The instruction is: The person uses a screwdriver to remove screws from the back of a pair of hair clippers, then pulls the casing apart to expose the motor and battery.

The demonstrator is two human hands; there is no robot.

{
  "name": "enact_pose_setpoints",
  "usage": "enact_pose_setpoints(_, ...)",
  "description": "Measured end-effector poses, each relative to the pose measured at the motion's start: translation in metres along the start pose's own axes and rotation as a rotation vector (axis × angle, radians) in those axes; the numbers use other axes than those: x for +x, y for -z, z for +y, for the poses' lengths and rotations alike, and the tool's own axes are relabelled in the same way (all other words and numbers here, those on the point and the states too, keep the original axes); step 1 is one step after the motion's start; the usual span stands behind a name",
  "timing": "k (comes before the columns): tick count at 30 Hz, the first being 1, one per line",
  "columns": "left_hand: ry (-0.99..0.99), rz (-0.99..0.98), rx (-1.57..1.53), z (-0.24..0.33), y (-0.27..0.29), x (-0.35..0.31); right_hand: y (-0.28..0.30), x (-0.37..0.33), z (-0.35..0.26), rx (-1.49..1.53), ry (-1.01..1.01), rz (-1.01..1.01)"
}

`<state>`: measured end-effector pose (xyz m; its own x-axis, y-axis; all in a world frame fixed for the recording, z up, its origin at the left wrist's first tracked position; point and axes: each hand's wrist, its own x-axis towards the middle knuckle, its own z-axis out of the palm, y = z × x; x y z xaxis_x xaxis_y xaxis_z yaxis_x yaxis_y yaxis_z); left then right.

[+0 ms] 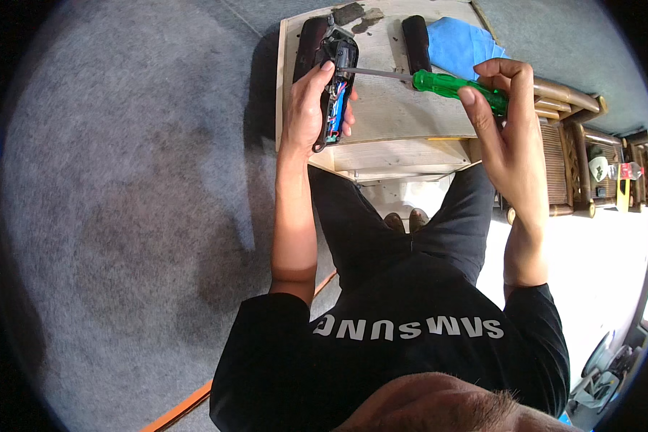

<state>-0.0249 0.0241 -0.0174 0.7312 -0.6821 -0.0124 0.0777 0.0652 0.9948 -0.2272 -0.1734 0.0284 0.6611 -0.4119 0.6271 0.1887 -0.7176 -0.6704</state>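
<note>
My left hand (308,108) is wrapped round an opened hair clipper (340,54), its thumb on the near side and fingertips showing on the far side. A blue battery (336,108), wires and a dark motor part are exposed inside the clipper. My right hand (507,115) grips the green handle of a screwdriver (450,85) between thumb and fingers. The shaft points left, and its tip meets the clipper's inside close to my left thumb. Beside the clipper lies a dark maroon casing piece (309,43). Another long dark piece (415,42) lies further right.
A pale wooden table (389,111) with an open shelf below stands before my knees. On it are a folded blue cloth (461,45) and dark flat scraps (348,13). Bamboo furniture (558,158) stands to the right. Grey carpet (137,180) covers the floor at left.
</note>
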Motion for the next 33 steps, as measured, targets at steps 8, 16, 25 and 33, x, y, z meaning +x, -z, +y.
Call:
enact_pose_setpoints(8, -0.047, 0.024, 0.096, 0.002, -0.011, -0.002, 0.006, 0.003, -0.010, -0.058, -0.236, -0.089)
enact_pose_setpoints(16, -0.032, 0.023, 0.013, 0.000, -0.005, -0.002, -0.007, -0.001, 0.000, -0.031, 0.028, 0.018)
enact_pose_setpoints(25, -0.040, 0.027, 0.000, -0.002, -0.004, 0.000, -0.011, 0.001, -0.006, -0.038, -0.210, 0.012)
enact_pose_setpoints(33, -0.056, 0.037, 0.075, 0.000, -0.009, -0.002, -0.021, 0.003, -0.006, 0.136, -0.032, 0.132)
